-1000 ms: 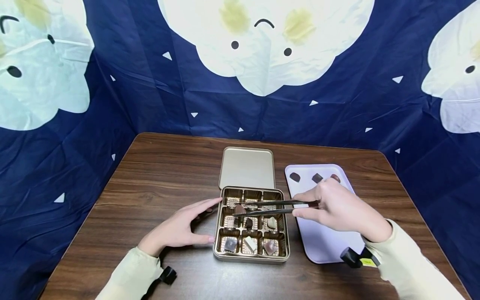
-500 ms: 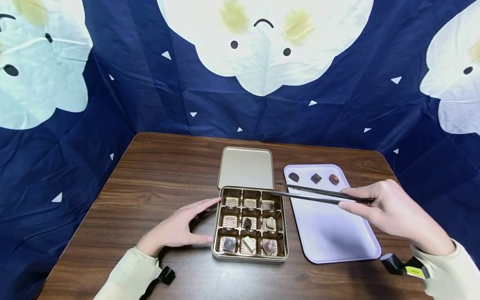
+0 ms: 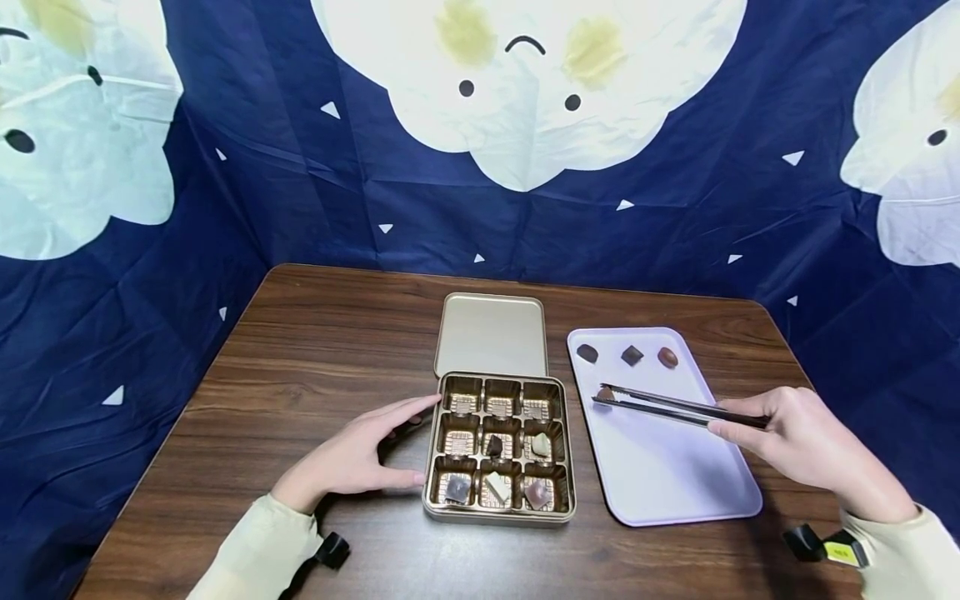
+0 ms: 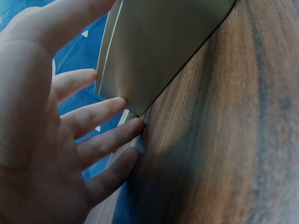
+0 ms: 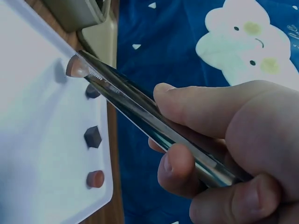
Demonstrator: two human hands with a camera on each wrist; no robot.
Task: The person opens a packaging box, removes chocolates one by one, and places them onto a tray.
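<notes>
My right hand (image 3: 798, 437) grips long dark metal tongs (image 3: 675, 408) with serrated tips. A brown chocolate (image 3: 605, 395) sits between those tips, over the upper left of the lilac tray (image 3: 675, 492); in the right wrist view this chocolate (image 5: 76, 66) casts a shadow on the tray. My left hand (image 3: 352, 454), fingers spread and lightly bent, rests at the left side of a gold tin (image 3: 495, 518) divided into cells. Chocolates lie in its bottom row, and the middle row holds a dark chocolate (image 3: 494, 446) and a whitish chocolate (image 3: 541, 444).
Behind the tin lies its gold lid (image 3: 491, 337). Along the tray's far edge are a dark rounded chocolate (image 3: 587, 354), a dark square chocolate (image 3: 632, 356) and a reddish-brown chocolate (image 3: 667, 357). A blue cloth (image 3: 315, 192) with clouds surrounds the wooden table (image 3: 300, 358).
My right hand has moved right, taking the tongs and brown chocolate from over the tin's middle left cell to the tray. The left hand stays at the tin.
</notes>
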